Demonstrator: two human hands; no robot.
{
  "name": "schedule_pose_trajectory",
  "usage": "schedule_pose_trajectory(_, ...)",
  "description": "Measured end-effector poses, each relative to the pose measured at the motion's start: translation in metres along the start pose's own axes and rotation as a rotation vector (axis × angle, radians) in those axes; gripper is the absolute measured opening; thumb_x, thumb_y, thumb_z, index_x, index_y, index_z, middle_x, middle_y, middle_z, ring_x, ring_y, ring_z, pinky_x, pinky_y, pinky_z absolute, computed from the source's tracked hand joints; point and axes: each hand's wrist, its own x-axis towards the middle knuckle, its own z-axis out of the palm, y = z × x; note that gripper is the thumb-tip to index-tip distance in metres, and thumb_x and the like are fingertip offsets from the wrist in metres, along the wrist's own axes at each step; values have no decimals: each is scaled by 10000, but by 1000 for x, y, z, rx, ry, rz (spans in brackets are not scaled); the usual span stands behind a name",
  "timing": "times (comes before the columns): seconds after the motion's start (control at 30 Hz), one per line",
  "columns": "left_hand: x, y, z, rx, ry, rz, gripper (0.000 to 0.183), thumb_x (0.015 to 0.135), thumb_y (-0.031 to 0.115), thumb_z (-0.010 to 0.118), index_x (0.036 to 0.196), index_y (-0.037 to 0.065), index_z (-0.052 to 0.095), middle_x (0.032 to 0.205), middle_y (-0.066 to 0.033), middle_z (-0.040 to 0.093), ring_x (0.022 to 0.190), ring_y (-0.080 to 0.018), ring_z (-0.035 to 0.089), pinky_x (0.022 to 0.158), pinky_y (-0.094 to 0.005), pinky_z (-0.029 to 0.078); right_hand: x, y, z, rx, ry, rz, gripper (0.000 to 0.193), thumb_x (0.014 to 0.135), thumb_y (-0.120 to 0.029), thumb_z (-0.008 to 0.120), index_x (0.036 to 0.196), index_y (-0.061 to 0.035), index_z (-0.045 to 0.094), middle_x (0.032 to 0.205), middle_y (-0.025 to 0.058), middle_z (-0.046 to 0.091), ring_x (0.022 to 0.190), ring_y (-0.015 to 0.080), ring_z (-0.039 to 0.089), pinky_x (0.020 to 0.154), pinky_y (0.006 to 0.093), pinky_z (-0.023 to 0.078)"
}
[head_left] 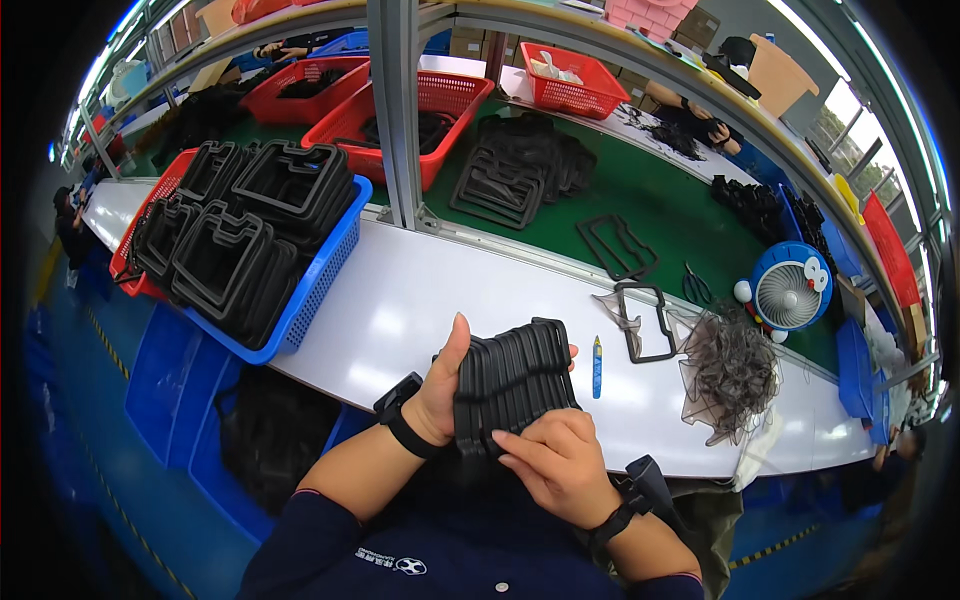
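A thick stack of black rubbery frames point(515, 375) stands in front of me, their edges side by side. My left hand point(440, 390) wraps round it from the left, thumb up, with fingertips showing past its right side. Against the stack's near edge, my right hand point(560, 460) presses a fingertip, its other fingers curled. To the right on the white tabletop point(370, 300) lie a blue marking pen or cutter point(597, 370), a single black frame point(648, 322) with thin film flaps, and a tangled heap of thin dark trimmings point(730, 375).
A blue basket point(330, 270) piled with black frames stands at left, blue bins point(175, 390) below. On the green mat lie more frames point(520, 165), a loose frame point(618, 247), scissors point(696, 283) and a blue fan point(790, 290). A metal post point(392, 120) rises beyond; another person's hands point(715, 135) work across.
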Motion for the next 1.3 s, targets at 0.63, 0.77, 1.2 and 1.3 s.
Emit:
schedule_pose_trajectory(0.63,-4,-4,2,-10,37,-15,1191,818,900,345,1542,-41,244,1566,-257,313,1442,-370,354,1179,-511,317,0,-13,26,-147,18,170,237,742,-212,834,952,-151,744,925,-13,574,949,202,556,894,381,369)
schedule_pose_trajectory(0.77,-5,-6,-1,-5,34,11,1182,823,898,334,1533,-45,271,1548,-247,358,1415,-361,410,1167,-496,357,1,-16,24,-172,-9,166,200,760,-173,818,926,-125,717,948,2,584,978,222,567,909,391,379)
schedule_pose_trajectory(1.2,-7,-1,-7,-39,-25,16,1208,804,926,276,1563,-12,224,1610,-225,248,1477,-343,309,1187,-526,311,-6,16,-6,83,346,544,401,897,-22,658,1280,-46,542,1246,157,575,1152,299,570,1007,413,416)
schedule_pose_trajectory(1.3,-3,1,-4,55,-6,5,1178,825,910,260,1566,-4,223,1611,-223,249,1466,-347,332,1173,-522,334,-11,29,-7,476,304,741,569,958,-86,632,1456,-17,367,1385,198,511,1256,285,535,1065,422,409)
